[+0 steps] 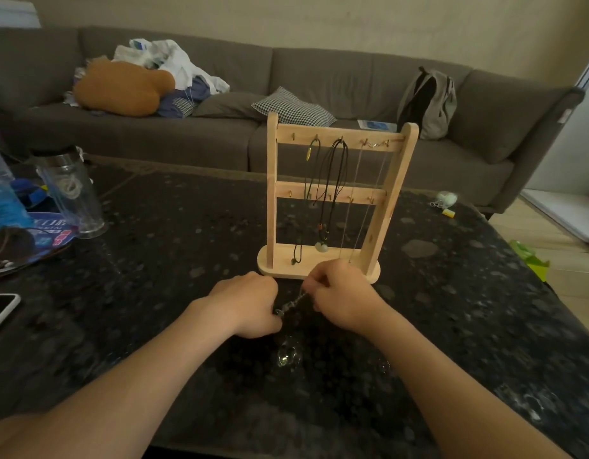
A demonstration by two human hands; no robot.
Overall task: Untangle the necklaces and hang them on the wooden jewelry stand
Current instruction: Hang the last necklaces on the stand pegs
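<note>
While my left hand (250, 303) and right hand (339, 294) each pinch the chain (291, 304) before the stand (272, 193), I should tease knots loose gently, not yank.

1. Left hand (250, 306): bare. Only the back shows, with a rounded knuckle ridge. Fingertips hidden, nails cannot tell.
2. Right hand (339, 293): bare. The back and thumb side show, knuckles a soft line. Fingertips mostly hidden.
3. Left forearm (154, 369): bare from the wrist to the bottom-left frame edge, smooth, and it widens toward the elbow.
4. Right forearm (435, 376): bare from the wrist to the bottom-right edge, with the same taper.
5. Both wrists: bare, with a faint crease where each hand starts.
6. The parts of both arms nearest the lens look thick from the wide-angle view, and fine detail is soft.
</note>
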